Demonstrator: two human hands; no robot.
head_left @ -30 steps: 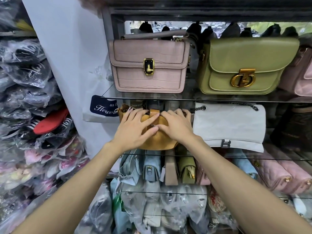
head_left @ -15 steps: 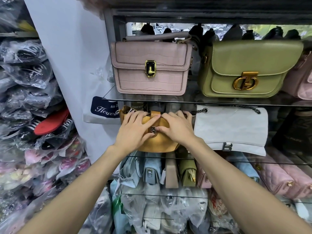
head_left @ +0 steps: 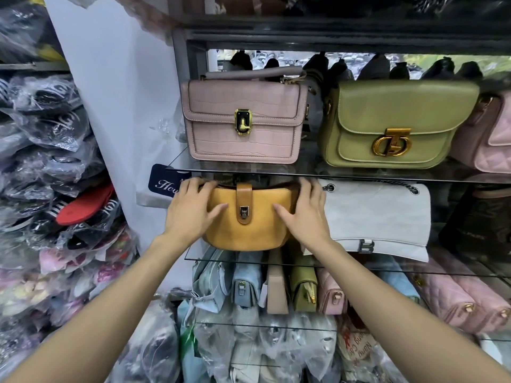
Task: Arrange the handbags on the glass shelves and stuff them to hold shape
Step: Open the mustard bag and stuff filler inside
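Handbags fill most of what I see, so I judge the arranging well along: a pink bag (head_left: pixel 243 121) and a green bag (head_left: pixel 392 124) stand upright on the shelf (head_left: pixel 387 176) above my hands, and a white bag (head_left: pixel 378 217) sits just right of my right hand (head_left: pixel 304 214). The yellow bag (head_left: pixel 249 217) is the one in hand, resting on the middle glass shelf (head_left: pixel 359 265) between my palms. My left hand (head_left: pixel 190 211) grips its left end, fingers curled over the top edge; my right grips the other end likewise. It looks plump and rounded, strap buckled over the front, facing outward, likely stuffed already. Below my hands, more bags stand packed edge-on, and wrapped ones lie lower; those seem left to do.
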